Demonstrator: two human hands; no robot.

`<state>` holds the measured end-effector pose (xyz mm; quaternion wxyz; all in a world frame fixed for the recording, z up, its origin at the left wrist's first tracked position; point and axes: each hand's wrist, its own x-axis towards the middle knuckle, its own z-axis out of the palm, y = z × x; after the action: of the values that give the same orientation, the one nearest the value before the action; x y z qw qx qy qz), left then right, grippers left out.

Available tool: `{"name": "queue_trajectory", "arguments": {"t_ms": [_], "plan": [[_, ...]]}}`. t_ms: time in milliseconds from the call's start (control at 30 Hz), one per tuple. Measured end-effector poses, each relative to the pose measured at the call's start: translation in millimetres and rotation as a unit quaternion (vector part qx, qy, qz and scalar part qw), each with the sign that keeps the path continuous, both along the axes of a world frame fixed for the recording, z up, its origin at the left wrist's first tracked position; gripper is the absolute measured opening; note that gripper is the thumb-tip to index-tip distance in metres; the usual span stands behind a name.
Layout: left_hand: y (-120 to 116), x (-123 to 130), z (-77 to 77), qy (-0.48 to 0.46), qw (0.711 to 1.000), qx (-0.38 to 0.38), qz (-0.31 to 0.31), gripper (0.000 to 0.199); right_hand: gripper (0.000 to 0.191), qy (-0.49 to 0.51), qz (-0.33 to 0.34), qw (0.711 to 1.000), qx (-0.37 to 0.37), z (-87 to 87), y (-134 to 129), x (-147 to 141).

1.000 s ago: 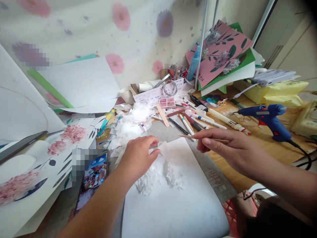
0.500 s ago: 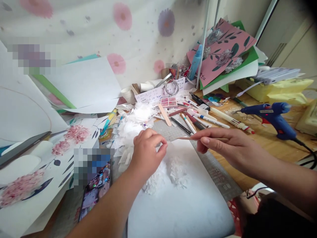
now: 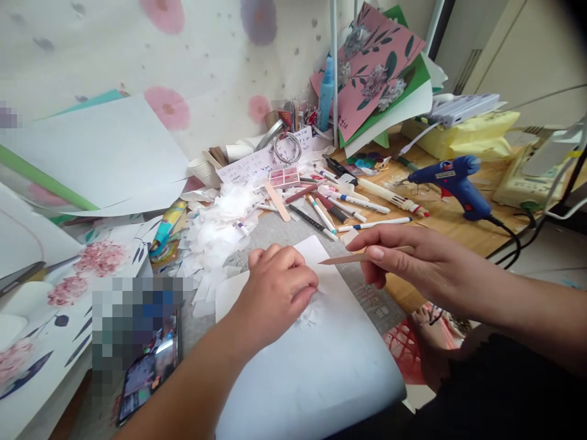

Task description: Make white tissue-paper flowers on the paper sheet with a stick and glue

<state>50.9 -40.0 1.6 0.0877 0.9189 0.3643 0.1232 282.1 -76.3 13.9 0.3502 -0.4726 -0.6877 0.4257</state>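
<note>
My left hand (image 3: pixel 277 299) is low over the white sheet (image 3: pixel 312 379), its fingertips pinched together; whatever is between them is hidden. Ruffled white paper petals (image 3: pixel 308 315) show just below those fingers, partly covered by the hand. In my right hand (image 3: pixel 413 256) a thin wooden stick (image 3: pixel 343 259) is gripped between thumb and fingers. Its sharp tip points left, close to my left fingertips but apart from them. A heap of torn white tissue paper (image 3: pixel 213 223) lies beyond my left hand.
A blue glue gun (image 3: pixel 452 180) stands on the wooden table at right, its cord trailing down. Several pens (image 3: pixel 339 205) and a flat wooden craft stick (image 3: pixel 277 203) lie behind the sheet. A phone (image 3: pixel 153 366) leans at left beside a picture with pink petal flowers (image 3: pixel 101 256).
The view has swung right. My left hand has come down over the ruffled white paper, covering most of it. My right hand still holds the stick, its tip now slightly lower.
</note>
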Motion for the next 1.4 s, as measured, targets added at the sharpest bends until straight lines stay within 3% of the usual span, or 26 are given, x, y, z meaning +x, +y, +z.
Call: {"name": "queue_trajectory", "arguments": {"t_ms": [233,600,800,1067,1400], "plan": [[3,-3,1.2,0.024,1.000,-0.010,0.001,0.014,0.019,0.022,-0.006,0.995,-0.098,-7.2,-3,-4],[0,-3,0.5,0.041,0.999,-0.009,0.001,0.016,0.018,0.005,-0.005,0.993,-0.117,-9.6,6,-19],[3,-1,-2.5,0.025,0.996,-0.065,0.056,0.013,0.017,-0.025,0.003,0.993,-0.119,0.1,22,-24],[5,-2,-3.1,0.023,0.992,-0.109,0.055,0.014,0.016,0.088,-0.001,0.973,-0.214,-9.3,49,-38],[6,-2,-4.3,0.028,0.989,-0.131,0.070,0.015,0.014,0.167,-0.058,0.963,-0.205,-14.1,59,-48]]}}
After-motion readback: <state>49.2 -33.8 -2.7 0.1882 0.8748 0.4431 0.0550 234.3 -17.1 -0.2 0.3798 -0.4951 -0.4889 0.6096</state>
